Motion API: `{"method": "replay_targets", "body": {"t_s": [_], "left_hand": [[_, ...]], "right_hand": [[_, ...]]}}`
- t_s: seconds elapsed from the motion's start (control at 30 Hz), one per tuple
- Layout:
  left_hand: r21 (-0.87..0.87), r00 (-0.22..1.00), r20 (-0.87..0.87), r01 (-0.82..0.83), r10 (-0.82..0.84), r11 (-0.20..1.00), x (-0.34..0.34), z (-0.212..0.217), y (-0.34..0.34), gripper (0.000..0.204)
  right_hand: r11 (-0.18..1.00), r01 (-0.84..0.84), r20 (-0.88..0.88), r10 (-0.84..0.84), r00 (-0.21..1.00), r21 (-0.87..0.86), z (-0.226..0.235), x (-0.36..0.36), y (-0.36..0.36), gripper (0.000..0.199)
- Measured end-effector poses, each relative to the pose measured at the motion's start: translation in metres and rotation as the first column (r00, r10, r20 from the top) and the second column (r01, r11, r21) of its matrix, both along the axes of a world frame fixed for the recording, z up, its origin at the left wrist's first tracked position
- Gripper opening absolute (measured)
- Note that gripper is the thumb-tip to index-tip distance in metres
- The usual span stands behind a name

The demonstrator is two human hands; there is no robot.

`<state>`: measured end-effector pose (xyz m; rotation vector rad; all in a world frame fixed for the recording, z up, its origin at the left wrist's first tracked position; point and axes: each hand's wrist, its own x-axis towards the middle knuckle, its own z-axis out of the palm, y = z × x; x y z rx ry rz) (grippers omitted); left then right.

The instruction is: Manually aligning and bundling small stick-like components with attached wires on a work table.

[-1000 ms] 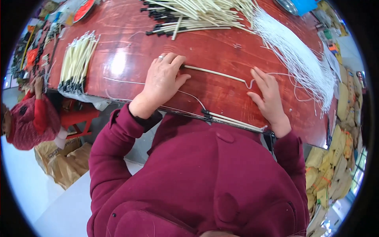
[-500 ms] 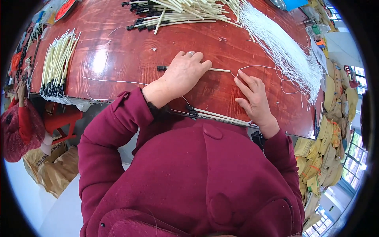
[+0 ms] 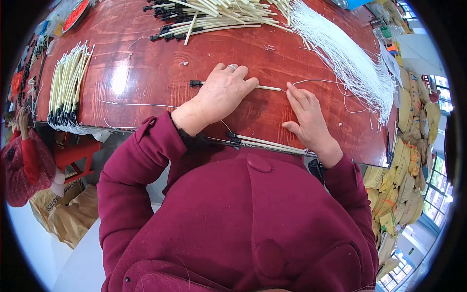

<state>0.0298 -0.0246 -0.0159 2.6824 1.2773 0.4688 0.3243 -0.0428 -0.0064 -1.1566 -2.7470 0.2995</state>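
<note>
My left hand (image 3: 221,97) is closed over a thin cream tube (image 3: 268,87) lying crosswise on the red-brown table. A black end piece (image 3: 196,83) sticks out past the palm on the left; the middle of the tube is hidden. At the tube's right end, my right hand (image 3: 307,112) has its fingers stretched out and its thumb apart. Its fingertips touch a thin white string (image 3: 311,80) that comes from the tube's end and loops to the right. Another white string (image 3: 141,102) trails left from beneath my left wrist.
Cream tubes with black ends lie in a pile (image 3: 209,19) at the back, a bundle (image 3: 70,80) at left, and a few by the near edge (image 3: 267,143). White strings (image 3: 345,53) fan across the right. A red-filled dish (image 3: 75,15) stands far left, near another person's hand (image 3: 23,119).
My right fingertips have shifted slightly left, and the sharp bend of string beside the tube's end has flattened. My left hand keeps its hold; the whole view has shifted a little.
</note>
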Motion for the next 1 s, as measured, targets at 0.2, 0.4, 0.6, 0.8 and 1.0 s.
{"method": "replay_targets", "body": {"t_s": [0.2,0.4,0.6,0.8,1.0], "left_hand": [[0.021,1.0,-0.011,-0.008,0.008,1.0,0.005,-0.003,0.0,0.024],[0.018,0.999,0.032,-0.003,0.003,1.0,-0.003,-0.001,-0.008,0.02],[0.024,0.999,0.038,0.019,-0.02,1.0,-0.008,0.005,-0.012,0.02],[0.076,0.948,0.233,-0.241,0.217,0.968,-0.04,0.027,-0.023,0.022],[-0.119,0.824,0.101,-0.546,0.558,0.829,-0.078,0.034,-0.055,0.026]], "right_hand": [[1.0,0.007,-0.029,-0.007,1.0,0.011,-0.007,0.0,0.001,0.088],[1.0,0.028,-0.055,-0.028,0.998,0.003,-0.003,-0.012,-0.007,0.087],[0.999,0.024,-0.066,-0.026,0.997,-0.025,0.008,-0.029,-0.011,0.085],[0.989,0.099,-0.155,-0.082,0.985,0.107,0.021,-0.026,-0.006,0.073],[0.987,0.09,-0.172,-0.066,0.983,0.136,0.04,-0.033,0.013,0.055]]}}
